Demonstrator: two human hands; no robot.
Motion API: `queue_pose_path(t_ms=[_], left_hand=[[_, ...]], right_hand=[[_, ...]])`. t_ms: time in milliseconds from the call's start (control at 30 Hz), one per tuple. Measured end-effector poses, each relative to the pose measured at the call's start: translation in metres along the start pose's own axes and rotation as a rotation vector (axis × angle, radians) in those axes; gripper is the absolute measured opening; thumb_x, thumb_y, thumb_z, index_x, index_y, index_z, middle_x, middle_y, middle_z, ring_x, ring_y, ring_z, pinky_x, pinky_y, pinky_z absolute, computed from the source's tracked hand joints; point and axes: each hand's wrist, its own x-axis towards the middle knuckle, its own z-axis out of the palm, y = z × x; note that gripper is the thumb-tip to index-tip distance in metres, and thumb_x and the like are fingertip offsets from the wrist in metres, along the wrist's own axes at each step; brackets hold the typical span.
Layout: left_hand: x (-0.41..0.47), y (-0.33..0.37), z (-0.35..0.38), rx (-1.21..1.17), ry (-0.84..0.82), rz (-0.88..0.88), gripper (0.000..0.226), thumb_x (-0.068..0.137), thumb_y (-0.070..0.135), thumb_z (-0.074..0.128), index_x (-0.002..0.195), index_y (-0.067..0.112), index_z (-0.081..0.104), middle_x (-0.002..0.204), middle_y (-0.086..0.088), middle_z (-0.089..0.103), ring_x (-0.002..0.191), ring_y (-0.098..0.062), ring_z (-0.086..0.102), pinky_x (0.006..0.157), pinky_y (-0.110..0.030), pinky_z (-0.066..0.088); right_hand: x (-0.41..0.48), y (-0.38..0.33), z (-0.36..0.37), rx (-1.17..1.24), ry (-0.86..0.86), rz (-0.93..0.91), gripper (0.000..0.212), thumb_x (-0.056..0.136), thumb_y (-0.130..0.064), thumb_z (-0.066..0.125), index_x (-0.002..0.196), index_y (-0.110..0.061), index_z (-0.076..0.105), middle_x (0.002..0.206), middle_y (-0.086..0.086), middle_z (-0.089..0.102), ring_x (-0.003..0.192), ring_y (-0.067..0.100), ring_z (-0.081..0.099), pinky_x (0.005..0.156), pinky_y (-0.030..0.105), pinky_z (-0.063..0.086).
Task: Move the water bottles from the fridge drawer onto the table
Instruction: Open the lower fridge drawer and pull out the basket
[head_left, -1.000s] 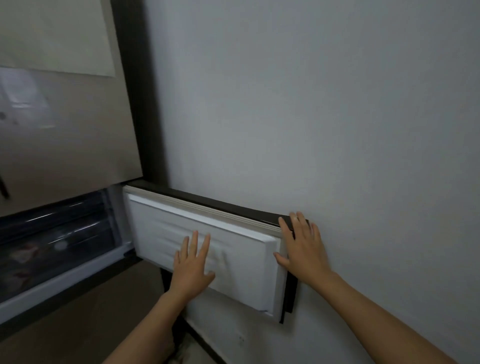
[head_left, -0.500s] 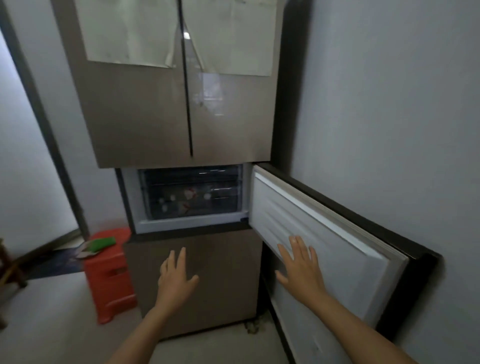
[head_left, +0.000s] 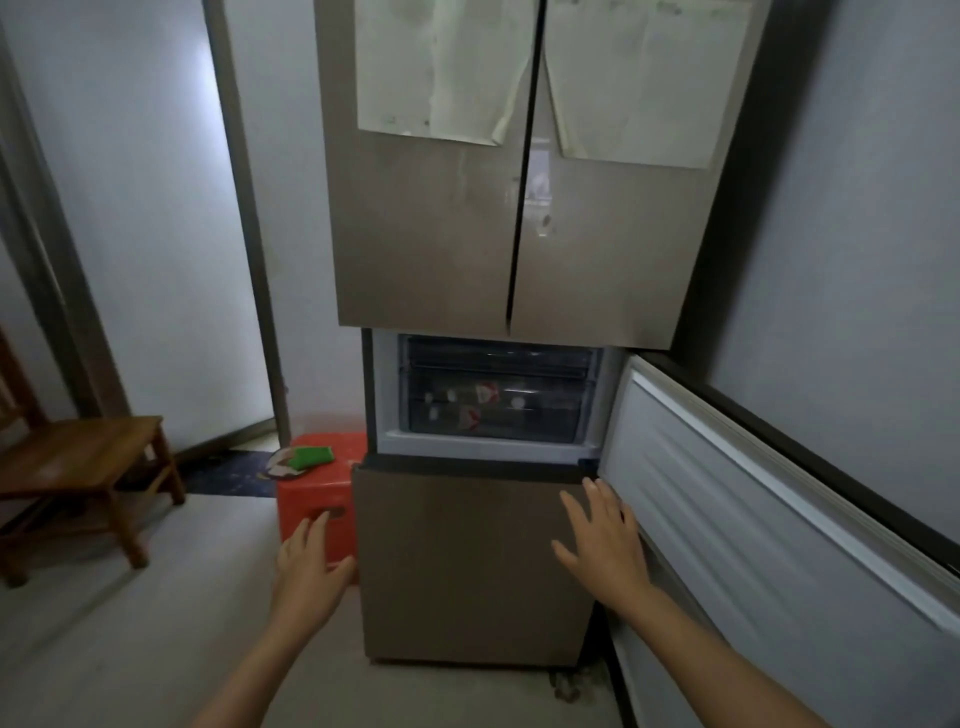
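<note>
From my head camera, my left hand (head_left: 311, 566) and right hand (head_left: 602, 545) hover before the fridge, fingers spread and released, grasping nothing. The water bottles (head_left: 467, 397) lie inside the clear fridge drawer (head_left: 550, 421), left of the one swung-open door (head_left: 753, 519). Two red-and-white labels show, their writing too blurred to read.

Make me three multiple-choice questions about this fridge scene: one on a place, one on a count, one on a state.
1. Where is the stool?
A. left of the fridge
B. right of it
C. on top of it

2. How many papers hang on the upper doors?
A. one
B. two
C. four

3. How is the middle door?
A. shut
B. swung open
C. missing

Answers:
1 A, it stands against the fridge's left side.
2 B, one sheet is on each door.
3 B, its white inner face shows and the drawer is exposed.
</note>
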Motion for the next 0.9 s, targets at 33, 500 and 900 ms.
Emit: queue_pose_path(t_ms=[33,500,900], left_hand=[[0.007,-0.007,-0.006,-0.025,0.004,-0.012,0.064,0.084,0.02,0.06,0.14,0.012,0.031,0.147,-0.016,0.033,0.134,-0.033,0.028,0.11,-0.047,0.024],[0.068,-0.037,-0.008,-0.196,-0.126,0.034,0.049,0.088,0.013,0.056,0.134,0.008,0.042,0.137,-0.015,0.044,0.113,-0.027,0.051,0.096,-0.039,0.042],[0.12,0.017,0.066,-0.184,-0.213,-0.012,0.045,0.087,0.018,0.057,0.13,0.012,0.045,0.131,-0.014,0.049,0.12,-0.029,0.047,0.102,-0.042,0.04]], right_hand=[[0.007,-0.008,-0.005,0.047,-0.005,0.0,0.072,0.053,-0.048,0.082,0.113,-0.013,0.064,0.121,0.021,0.06,0.113,0.035,0.057,0.084,0.049,0.049],[0.057,-0.068,0.008,0.492,-0.167,0.179,0.066,0.091,-0.041,0.048,0.145,-0.02,0.017,0.152,0.008,0.02,0.139,0.023,0.02,0.11,0.038,0.023],[0.12,-0.013,0.035,0.585,-0.147,0.144,0.062,0.091,-0.038,0.05,0.144,-0.021,0.021,0.15,0.004,0.023,0.137,0.02,0.023,0.113,0.037,0.023]])
